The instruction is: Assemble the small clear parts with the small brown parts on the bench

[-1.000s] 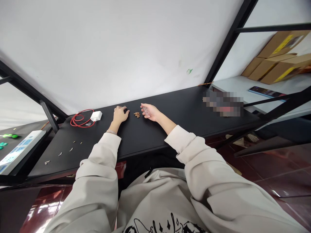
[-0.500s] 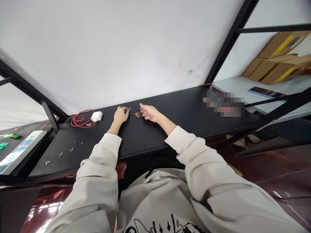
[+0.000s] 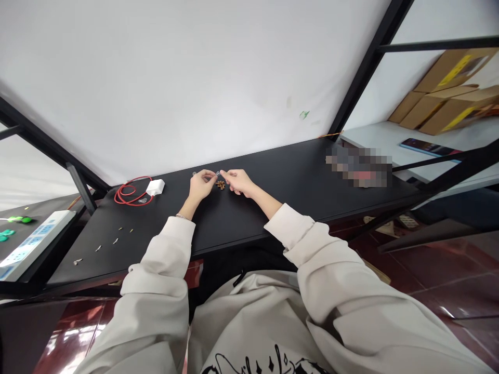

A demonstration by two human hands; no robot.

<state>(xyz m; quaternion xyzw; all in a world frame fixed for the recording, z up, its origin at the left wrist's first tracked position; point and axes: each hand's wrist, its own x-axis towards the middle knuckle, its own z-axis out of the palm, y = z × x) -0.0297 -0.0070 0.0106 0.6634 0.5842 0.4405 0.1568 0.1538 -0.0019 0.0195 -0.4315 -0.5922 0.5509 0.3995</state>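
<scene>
**Head view, two hands at a black desk.** I see both of the person's hands raised just above the desk top, with the fingertips drawn together.

- The left hand has its grip pinched narrow, thumb against forefinger, on one small pale piece. The piece is held in the air between the two hands.
- The right hand also has a narrow grip, and its fingertips meet the other end of the same piece. I cannot tell whether they clamp it or only touch it.
- One cluster of brown beads lies on the desk, just below the piece and between the two hands. The beads are too small for me to count.
- To the left, well apart from the hands, lie one coiled red cable and one white charger, which touches the coil.
- Five small pale bits lie scattered near the desk's left front corner.
- One white power strip lies on the neighbouring surface at far left.
- At far right, one phone lies flat on a white shelf, and three cardboard boxes are stacked behind it.
</scene>
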